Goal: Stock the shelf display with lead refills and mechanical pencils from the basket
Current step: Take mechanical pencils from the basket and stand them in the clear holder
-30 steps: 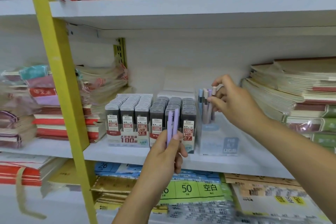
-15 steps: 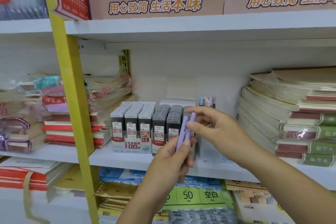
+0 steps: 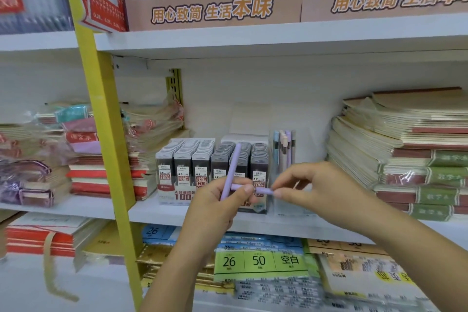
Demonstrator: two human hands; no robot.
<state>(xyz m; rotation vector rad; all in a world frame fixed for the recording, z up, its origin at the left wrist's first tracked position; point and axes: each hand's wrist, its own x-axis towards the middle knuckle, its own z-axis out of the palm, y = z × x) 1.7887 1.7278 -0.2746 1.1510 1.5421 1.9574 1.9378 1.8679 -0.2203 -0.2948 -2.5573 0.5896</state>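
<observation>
Your left hand [image 3: 215,210] is curled round the lower barrels of two pencils. One slim lilac plastic mechanical pencil [image 3: 233,167] rises at a tilt in front of the refill rows, and a second lilac pencil [image 3: 260,189] lies crosswise with its free end pointing right. Gripping them low leaves the far ends clear for the other hand to take. Your right hand [image 3: 319,190] pinches that free end between thumb and forefinger, the other fingers loosely curled. My reading is that you are drawing this one off the pair to shelve it singly. Its likely place is the clear plastic pencil holder [image 3: 291,204] just behind your right hand on the white shelf board [image 3: 157,213]. There a few pastel mechanical pencils [image 3: 283,149] stand upright, so shoppers see the colours. Just left of the holder, the grey lead-refill cases [image 3: 192,157] sit packed in rows with labels forward and look full. Stacked paper notebooks [image 3: 410,139] crowd the holder's right side, so come in from above. The basket is out of view.
</observation>
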